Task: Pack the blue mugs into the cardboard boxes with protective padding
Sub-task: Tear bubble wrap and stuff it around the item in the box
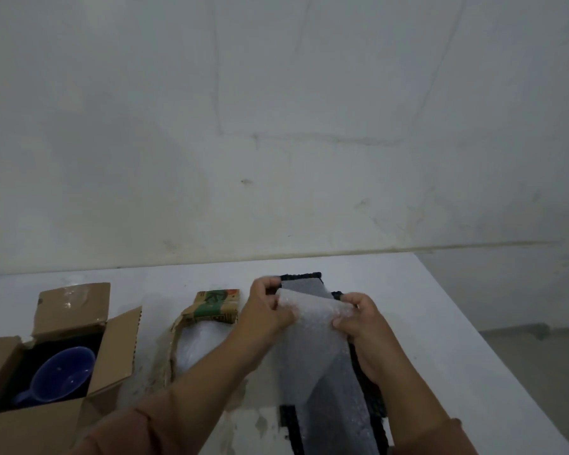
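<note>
Mug [61, 372] sits far left, inside an open cardboard box [110, 353] with its flaps splayed outward, so the top is free for loading. It lies tilted, mouth up toward the camera, handle low at the left. Glossy deep blue, rounded bowl, dark box interior around it. Can't see any padding round it from this angle.

Next along, middle of the table [440, 307]: a torn, crumpled carton [216, 305] with green and orange print, a ragged strip of it trailing toward the near edge. Something pale and filmy lies just beside it, probably more wrap, too blurred to call.

Then the left hand [265, 310], pinched shut on the top-left corner of a bubble wrap sheet [316, 356]. Thumb and fingers clamp the curled-over top edge.

Right hand [363, 326] is closed on the opposite top corner, same pinch. A two-corner hold keeps the sheet taut and lets it peel or fold cleanly; my read is that a length is being separated or folded over as padding for a mug.

Sheet is translucent, whitish-grey, bubbles faintly visible, running down toward the camera. It lies over a dark woven mat [376, 399], black edges showing at the far end and along the right side. Likely just a work surface.

Wrapping not yet started on any mug in view.
</note>
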